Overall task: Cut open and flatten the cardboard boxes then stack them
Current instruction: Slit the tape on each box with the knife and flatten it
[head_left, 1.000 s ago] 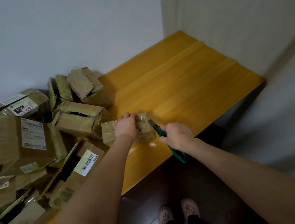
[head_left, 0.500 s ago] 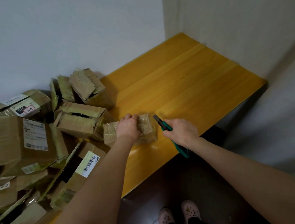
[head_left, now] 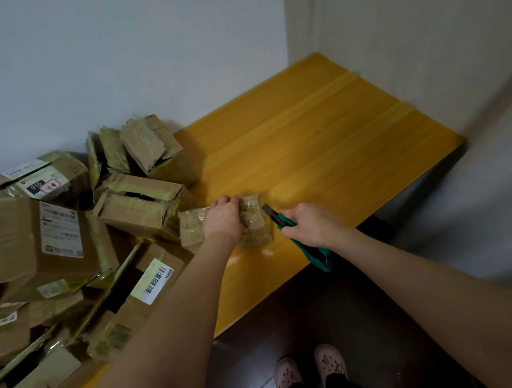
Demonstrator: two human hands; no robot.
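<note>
One taped box (head_left: 192, 229) sits under the gripping left hand (head_left: 224, 218). Just beside it, the right hand (head_left: 310, 224) clutches a green utility knife (head_left: 274, 215).

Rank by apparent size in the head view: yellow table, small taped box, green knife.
Yellow table, largest; small taped box, held by the left hand; green knife, smallest, partly hidden in the right hand.

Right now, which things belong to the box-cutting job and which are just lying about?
In the job: small taped box held by the left hand; green knife in the right hand; pile of boxes waiting; table underneath.
Not in it: pink shoes on the person's feet; dark floor; wall.
</note>
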